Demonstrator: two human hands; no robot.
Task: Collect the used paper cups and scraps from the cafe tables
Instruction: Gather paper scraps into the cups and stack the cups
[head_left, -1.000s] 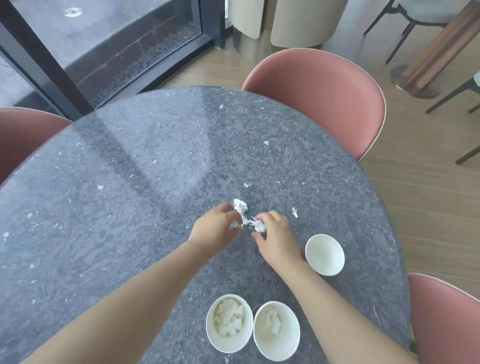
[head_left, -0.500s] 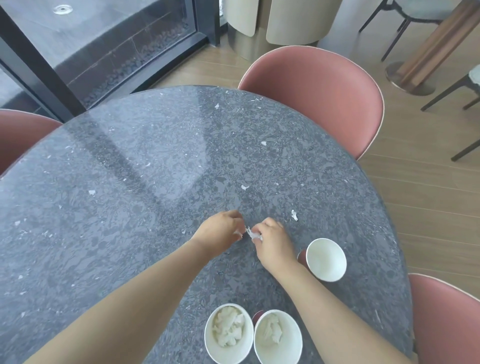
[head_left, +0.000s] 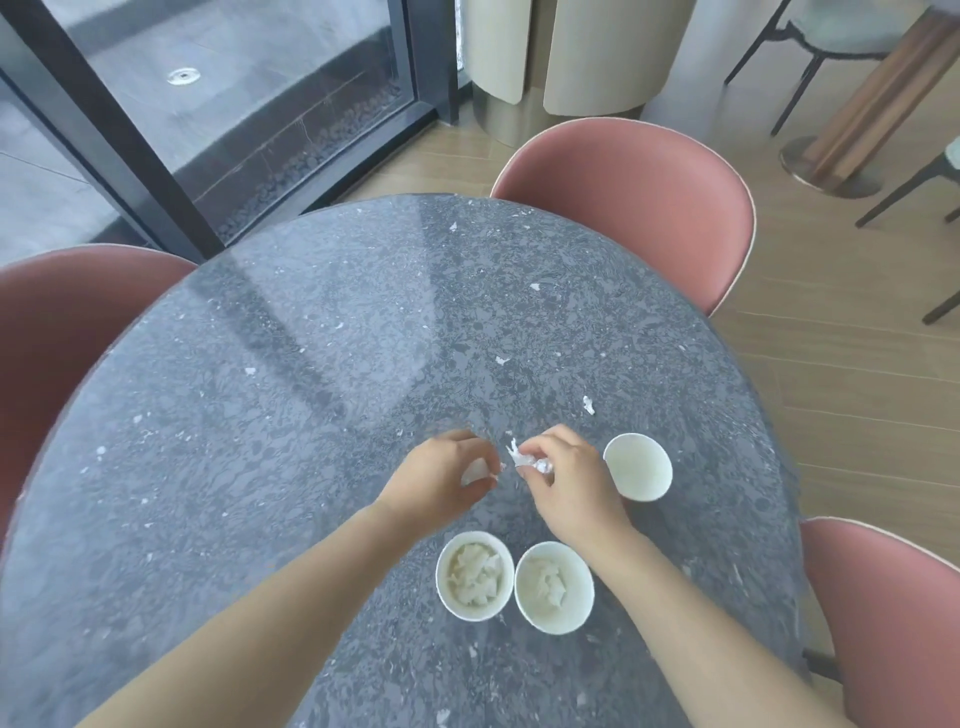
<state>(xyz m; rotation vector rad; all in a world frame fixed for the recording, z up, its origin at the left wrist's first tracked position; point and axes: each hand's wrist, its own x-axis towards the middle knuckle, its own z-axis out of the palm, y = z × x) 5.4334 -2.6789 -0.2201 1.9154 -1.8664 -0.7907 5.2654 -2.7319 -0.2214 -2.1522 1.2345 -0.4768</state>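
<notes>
Head view: crumpled paper scrap (head_left: 524, 459) pinched in right hand (head_left: 569, 480) fingertips, left hand (head_left: 441, 478) curled around another.

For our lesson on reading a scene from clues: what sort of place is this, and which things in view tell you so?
Most likely a cafe seating area. A round dark stone table is ringed by matching pink chairs, paper cups stand on it, and another table on a pedestal base stands behind, beside a glass wall.
</notes>
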